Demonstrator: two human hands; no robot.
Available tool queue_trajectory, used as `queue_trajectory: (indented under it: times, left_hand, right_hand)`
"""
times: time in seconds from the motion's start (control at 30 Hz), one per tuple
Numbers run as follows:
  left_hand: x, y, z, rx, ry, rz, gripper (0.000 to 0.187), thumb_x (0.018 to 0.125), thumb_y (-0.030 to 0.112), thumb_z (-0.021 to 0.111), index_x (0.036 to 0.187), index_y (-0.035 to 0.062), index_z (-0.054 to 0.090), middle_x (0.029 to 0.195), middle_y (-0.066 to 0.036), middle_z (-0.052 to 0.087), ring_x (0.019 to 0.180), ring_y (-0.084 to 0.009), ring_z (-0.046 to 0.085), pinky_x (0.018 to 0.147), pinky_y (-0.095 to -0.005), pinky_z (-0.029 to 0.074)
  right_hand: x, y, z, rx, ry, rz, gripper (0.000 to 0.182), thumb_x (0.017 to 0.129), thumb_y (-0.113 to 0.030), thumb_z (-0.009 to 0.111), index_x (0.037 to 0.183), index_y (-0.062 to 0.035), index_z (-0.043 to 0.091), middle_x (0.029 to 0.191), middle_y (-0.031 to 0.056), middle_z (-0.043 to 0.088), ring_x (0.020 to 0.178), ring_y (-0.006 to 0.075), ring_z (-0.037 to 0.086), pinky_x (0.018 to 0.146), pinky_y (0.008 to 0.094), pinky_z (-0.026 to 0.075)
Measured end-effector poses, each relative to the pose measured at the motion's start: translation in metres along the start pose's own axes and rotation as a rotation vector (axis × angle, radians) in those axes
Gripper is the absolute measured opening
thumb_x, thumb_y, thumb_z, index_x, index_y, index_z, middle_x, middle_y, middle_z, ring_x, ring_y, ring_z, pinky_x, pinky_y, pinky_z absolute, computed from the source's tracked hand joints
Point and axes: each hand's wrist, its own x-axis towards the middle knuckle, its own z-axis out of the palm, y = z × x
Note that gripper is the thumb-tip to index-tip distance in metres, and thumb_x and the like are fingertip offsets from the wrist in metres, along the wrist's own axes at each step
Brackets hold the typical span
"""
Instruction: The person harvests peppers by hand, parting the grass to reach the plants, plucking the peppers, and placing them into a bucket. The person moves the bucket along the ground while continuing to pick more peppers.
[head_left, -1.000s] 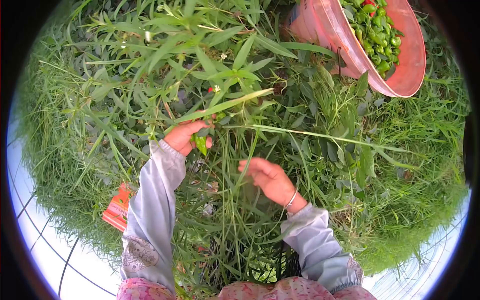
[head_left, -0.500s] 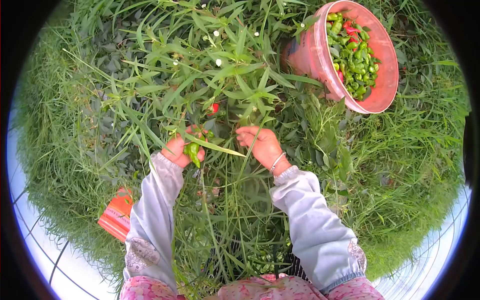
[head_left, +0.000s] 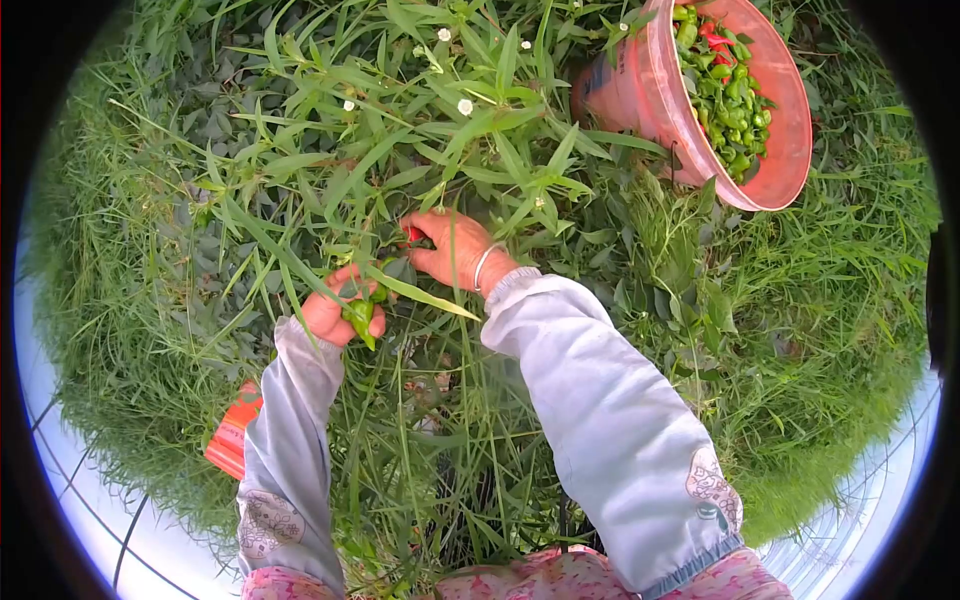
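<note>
My left hand [head_left: 328,314] is closed around green peppers [head_left: 359,318], which stick out past the fingers and thumb. Just above and to the right, my right hand [head_left: 455,248] reaches in among the leaves with its fingers closed on a red pepper [head_left: 413,235]. Only a small part of that red pepper shows between the fingertips. A long yellowing grass blade [head_left: 425,293] crosses in front of the gap between both hands.
A pink bucket [head_left: 630,95] leans at the upper right, with many green and some red peppers [head_left: 738,112] inside. An orange-red container [head_left: 234,432] lies in the grass beside my left sleeve. Tall weeds with white flowers [head_left: 465,107] stand ahead of my hands.
My right hand has moved left and up, onto the red pepper that hung in the leaves. My left hand has shifted slightly left, still holding green peppers. The view has shifted a little.
</note>
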Motion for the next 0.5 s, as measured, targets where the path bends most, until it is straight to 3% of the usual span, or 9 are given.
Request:
queue_trajectory:
  times: [0.1,0.2,0.33,0.37,0.47,0.5]
  left_hand:
    - [0.002,-0.002,-0.001,-0.05,0.002,-0.031,0.02,0.08,0.011,0.064,0.099,0.0063,0.06,0.088,-0.011,0.06,0.052,-0.0273,0.058,0.045,-0.0362,0.048]
    - [0.007,0.0,0.004,-0.013,0.092,-0.072,0.019,0.08,0.009,0.063,0.1,0.0066,0.061,0.088,-0.008,0.06,0.05,-0.0284,0.057,0.046,-0.0383,0.048]
    - [0.018,-0.003,-0.002,0.091,0.01,-0.093,0.027,0.079,0.011,0.063,0.103,0.0047,0.052,0.094,-0.012,0.059,0.054,-0.0299,0.058,0.048,-0.0402,0.049]
    - [0.019,-0.001,0.0,0.04,0.043,-0.102,0.028,0.078,0.01,0.063,0.103,0.0049,0.052,0.094,-0.012,0.059,0.054,-0.0309,0.058,0.048,-0.0403,0.049]
    - [0.027,-0.007,-0.003,0.068,0.004,-0.073,0.027,0.08,0.013,0.063,0.104,0.0055,0.052,0.092,-0.014,0.06,0.052,-0.0294,0.057,0.046,-0.0393,0.046]
    - [0.026,-0.009,0.001,0.036,0.011,-0.073,0.028,0.08,0.014,0.062,0.105,0.0052,0.052,0.091,-0.015,0.059,0.05,-0.0284,0.056,0.045,-0.0388,0.045]
  right_hand:
    - [-0.012,-0.006,0.001,-0.033,-0.042,0.156,0.03,0.078,-0.029,0.06,0.093,-0.0042,0.055,0.087,0.0168,0.061,0.084,0.0347,0.059,0.076,0.0401,0.046]
    - [-0.029,-0.011,-0.008,-0.077,-0.106,0.219,0.029,0.079,-0.031,0.058,0.09,-0.0047,0.056,0.082,0.0175,0.062,0.08,0.0353,0.059,0.073,0.0412,0.046]
    - [-0.051,-0.022,-0.02,0.095,-0.193,0.196,0.033,0.079,-0.038,0.056,0.093,-0.0083,0.06,0.077,0.016,0.062,0.072,0.0315,0.06,0.067,0.04,0.047]
    - [-0.059,-0.02,-0.023,0.321,-0.306,0.347,0.028,0.083,-0.033,0.054,0.094,-0.0076,0.061,0.075,0.0119,0.062,0.068,0.0236,0.061,0.062,0.0353,0.047]
    - [-0.087,-0.002,-0.027,0.943,-0.182,0.502,0.025,0.088,-0.019,0.051,0.108,-0.0068,0.058,0.064,0.0,0.056,0.059,0.0097,0.056,0.059,0.0246,0.047]
    - [-0.097,0.0,-0.036,1.052,-0.185,0.531,0.024,0.088,-0.013,0.05,0.109,-0.0031,0.056,0.072,0.002,0.059,0.065,0.0109,0.057,0.065,0.0244,0.048]
